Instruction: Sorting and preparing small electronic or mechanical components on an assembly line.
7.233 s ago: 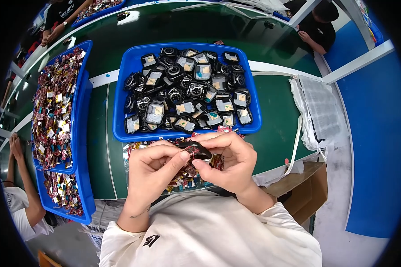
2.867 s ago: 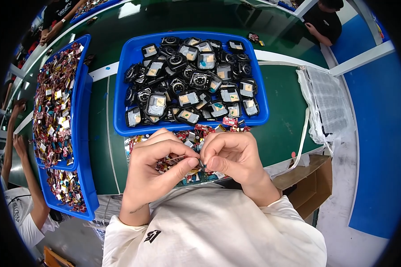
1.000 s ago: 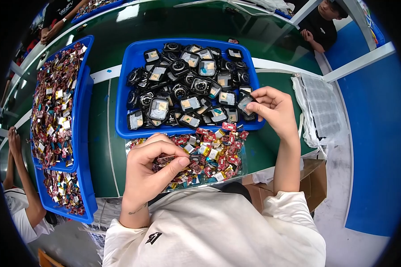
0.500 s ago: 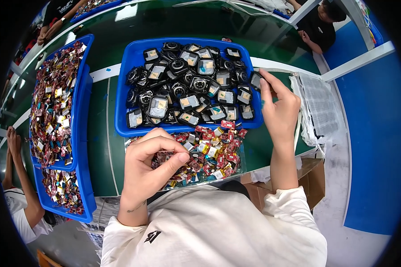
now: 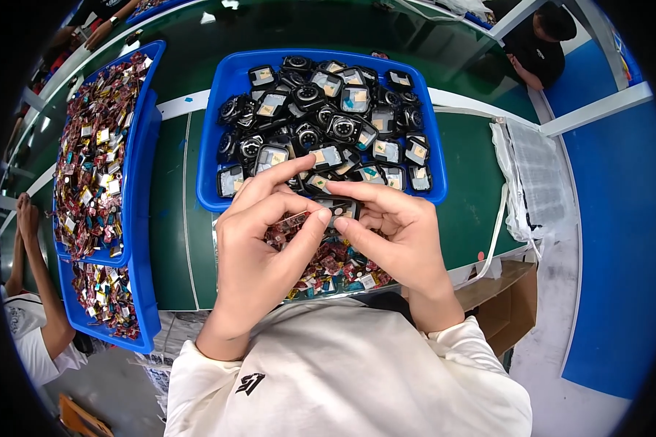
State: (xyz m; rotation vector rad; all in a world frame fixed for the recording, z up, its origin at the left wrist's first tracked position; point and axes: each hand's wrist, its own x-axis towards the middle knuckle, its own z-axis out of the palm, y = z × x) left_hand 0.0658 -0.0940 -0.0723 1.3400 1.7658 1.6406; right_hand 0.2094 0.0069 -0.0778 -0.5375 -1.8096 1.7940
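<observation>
Above the pile of small red circuit boards (image 5: 335, 266), my two hands have come close together. My right hand (image 5: 404, 237) is closed on a black watch case (image 5: 345, 208), gripping its right side between thumb and fingers. The case shows its hollow inside, partly covered by the fingertips. At the case's left edge, my left hand (image 5: 259, 251) pinches with thumb and index finger. A small red circuit board (image 5: 284, 227) shows in its grip, mostly hidden by the fingers. Just beyond, a blue tray (image 5: 210, 175) holds many black watch cases, some showing pale inner faces.
Blue bins (image 5: 144, 197) full of red boards and small batteries stand at the left. A wrapped white bundle (image 5: 528, 182) lies at the green table's right end, above a cardboard box (image 5: 514, 306). Co-workers sit at the far right and left.
My right hand has brought a watch case from the blue tray's right edge to my left hand. My left hand has moved slightly right and up. The whole view has shifted a little.
</observation>
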